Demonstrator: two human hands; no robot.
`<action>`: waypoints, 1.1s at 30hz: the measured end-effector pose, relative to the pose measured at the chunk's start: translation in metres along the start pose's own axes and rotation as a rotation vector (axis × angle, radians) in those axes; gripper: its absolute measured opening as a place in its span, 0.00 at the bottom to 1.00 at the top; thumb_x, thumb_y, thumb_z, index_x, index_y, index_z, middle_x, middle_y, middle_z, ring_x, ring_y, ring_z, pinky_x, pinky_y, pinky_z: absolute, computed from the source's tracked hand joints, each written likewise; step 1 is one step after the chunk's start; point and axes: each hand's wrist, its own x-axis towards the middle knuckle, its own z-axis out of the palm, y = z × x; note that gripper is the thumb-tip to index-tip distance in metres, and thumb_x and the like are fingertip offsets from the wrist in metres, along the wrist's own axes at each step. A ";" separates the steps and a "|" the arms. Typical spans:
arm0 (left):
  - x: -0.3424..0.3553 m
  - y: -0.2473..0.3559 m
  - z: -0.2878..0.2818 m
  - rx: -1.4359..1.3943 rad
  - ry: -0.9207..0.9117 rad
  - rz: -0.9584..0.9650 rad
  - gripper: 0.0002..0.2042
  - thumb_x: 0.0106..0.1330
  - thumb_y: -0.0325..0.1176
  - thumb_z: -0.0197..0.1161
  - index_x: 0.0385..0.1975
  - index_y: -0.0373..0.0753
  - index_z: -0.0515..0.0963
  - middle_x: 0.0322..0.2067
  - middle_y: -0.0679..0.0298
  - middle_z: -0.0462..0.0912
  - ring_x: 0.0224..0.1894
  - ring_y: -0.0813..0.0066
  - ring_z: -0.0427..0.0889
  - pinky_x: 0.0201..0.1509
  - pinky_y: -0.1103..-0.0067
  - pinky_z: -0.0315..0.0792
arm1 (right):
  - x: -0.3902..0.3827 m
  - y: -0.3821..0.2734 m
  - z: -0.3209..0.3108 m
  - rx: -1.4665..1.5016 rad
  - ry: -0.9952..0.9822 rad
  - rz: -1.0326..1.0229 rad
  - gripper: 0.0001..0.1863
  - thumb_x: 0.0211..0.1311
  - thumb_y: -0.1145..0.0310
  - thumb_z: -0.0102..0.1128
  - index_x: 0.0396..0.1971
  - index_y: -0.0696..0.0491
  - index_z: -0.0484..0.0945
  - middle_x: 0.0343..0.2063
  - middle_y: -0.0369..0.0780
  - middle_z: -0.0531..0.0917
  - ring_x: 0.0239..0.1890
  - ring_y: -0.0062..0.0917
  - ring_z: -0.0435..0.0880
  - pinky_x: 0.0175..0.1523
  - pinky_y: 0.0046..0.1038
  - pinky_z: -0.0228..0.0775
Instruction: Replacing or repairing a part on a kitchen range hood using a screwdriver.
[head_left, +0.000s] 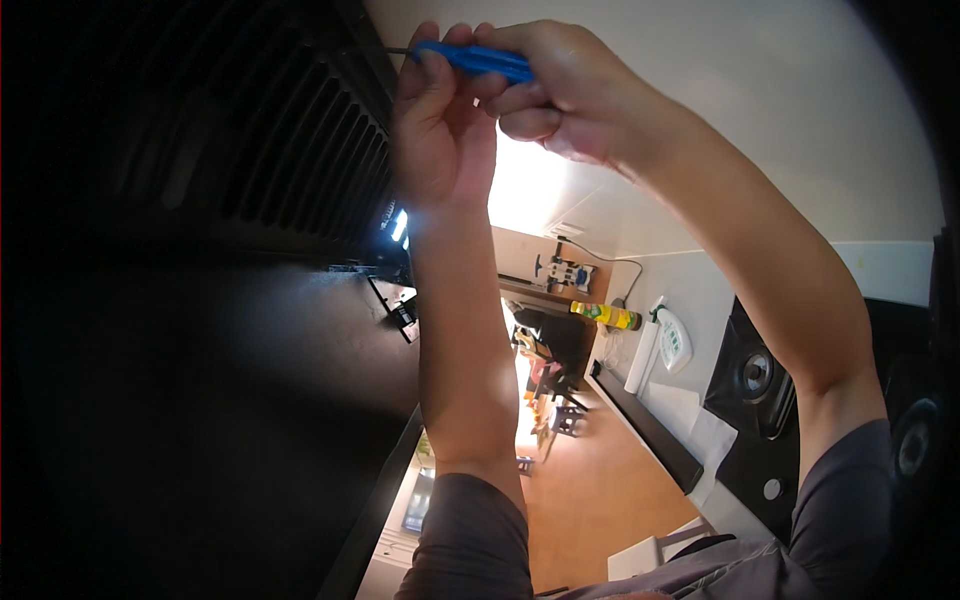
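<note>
Both my hands are raised on a screwdriver with a blue handle (480, 63). Its thin dark shaft points left toward a black slotted panel (310, 140). My left hand (440, 125) has its fingers closed around the front of the handle, near the shaft. My right hand (570, 85) is wrapped round the handle's rear end. The tip of the shaft fades into the dark, so I cannot tell what it touches.
A large dark surface (180, 400) fills the left side. At right, a black gas stove (750, 370) stands near a white spray bottle (674, 340) and a yellow bottle (607, 316). Wooden-toned floor (590, 500) lies below, with cluttered objects (545, 370) beyond.
</note>
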 end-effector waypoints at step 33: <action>0.008 -0.004 -0.008 0.148 0.138 0.113 0.11 0.70 0.30 0.53 0.49 0.34 0.70 0.38 0.56 0.79 0.45 0.66 0.78 0.54 0.74 0.71 | 0.000 0.020 -0.012 -1.268 0.284 -1.347 0.12 0.66 0.63 0.52 0.37 0.58 0.71 0.22 0.45 0.75 0.21 0.30 0.78 0.20 0.30 0.68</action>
